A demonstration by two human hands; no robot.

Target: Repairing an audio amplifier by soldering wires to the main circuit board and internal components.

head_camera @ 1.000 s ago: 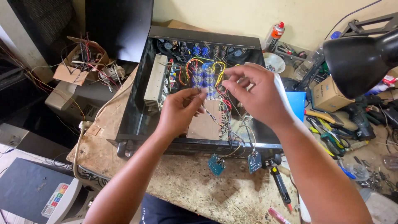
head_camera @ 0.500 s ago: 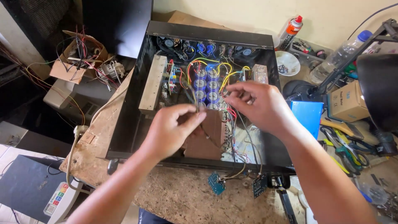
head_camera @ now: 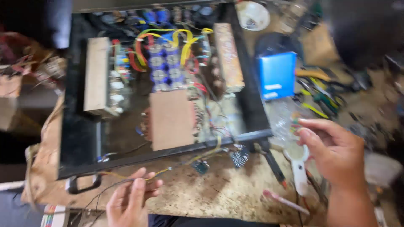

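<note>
Thin wire (head_camera: 139, 180), left-hand fingers (head_camera: 143, 185) pinching

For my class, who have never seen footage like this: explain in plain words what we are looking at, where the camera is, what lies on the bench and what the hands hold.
There is no machine doing the work here: a person works with two bare hands, and the one camera sits on that person's head, looking down. The picture is blurred.

On the speckled workbench stands an open black metal case of electronics, with blue cylinder-shaped parts, yellow and red wires and a brown board inside. To its right lie a blue box and scattered hand tools.

The left hand, at the bench's near edge, touches thin wires that run out of the case. The right hand is raised over a white-handled tool; its fingers seem to pinch something small, too blurred to name.
</note>
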